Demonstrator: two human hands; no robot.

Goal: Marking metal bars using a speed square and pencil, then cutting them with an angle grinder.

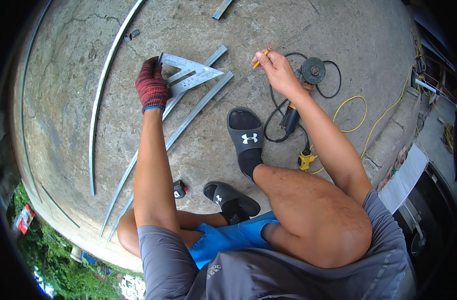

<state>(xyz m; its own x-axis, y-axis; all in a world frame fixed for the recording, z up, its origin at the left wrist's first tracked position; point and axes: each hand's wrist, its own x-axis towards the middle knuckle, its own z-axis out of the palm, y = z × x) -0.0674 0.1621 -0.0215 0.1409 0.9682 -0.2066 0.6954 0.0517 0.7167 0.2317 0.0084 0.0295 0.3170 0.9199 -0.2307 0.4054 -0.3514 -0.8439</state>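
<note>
My left hand (152,86), in a red and black knit glove, is closed on the edge of a silver triangular speed square (201,74). The square lies over a thin metal channel (217,55), with its pointed corner toward the right. A second metal channel (201,106) runs alongside on the concrete. My bare right hand (276,70) pinches a yellow pencil (262,59) with a red end, held apart from the square. Just right of that hand lies an angle grinder (293,112) with a dark disc (313,70).
A yellow extension cord (364,107) with a yellow connector (305,160) loops at the right. A tape measure (179,189) sits near my left forearm. Longer metal strips (99,107) lie to the left. A short channel piece (222,9) is at the far side. Concrete blocks (396,125) edge the right.
</note>
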